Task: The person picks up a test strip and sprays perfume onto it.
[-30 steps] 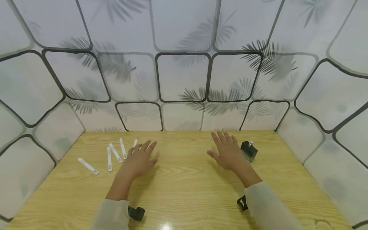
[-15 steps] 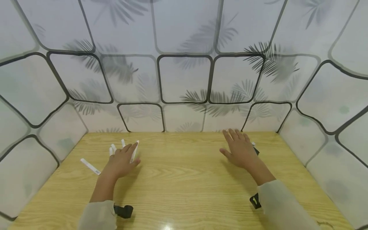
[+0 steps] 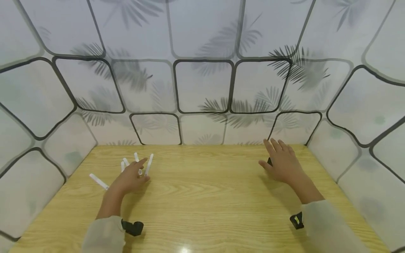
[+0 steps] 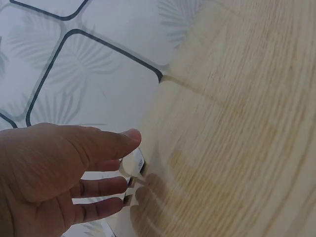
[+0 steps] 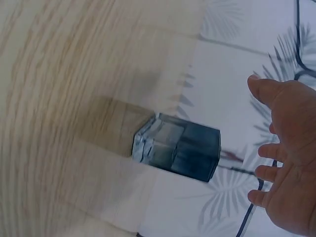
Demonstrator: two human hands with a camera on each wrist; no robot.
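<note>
My left hand [image 3: 130, 178] hovers over several narrow white strips at the table's left, index finger stretched forward. Just right of its fingertips lies one strip [image 3: 149, 163]; another strip [image 3: 98, 181] lies apart at the far left. In the left wrist view, the thumb and spread fingers are close to a strip's printed end [image 4: 140, 163], with no strip seen gripped. My right hand [image 3: 283, 162] is spread above a dark glass bottle, mostly hidden beneath it, with a dark corner [image 3: 269, 161] showing. The right wrist view shows the square perfume bottle [image 5: 185, 148] standing apart from the fingers.
A wood-grain table [image 3: 202, 196] spans the front, with patterned fabric walls [image 3: 202, 84] behind it and on both sides. Black wrist cameras [image 3: 134, 228] sit at both sleeves.
My left hand has moved left to the strips, and its fingers have bent somewhat, with the index finger forward. My right hand has moved right, over the bottle.
</note>
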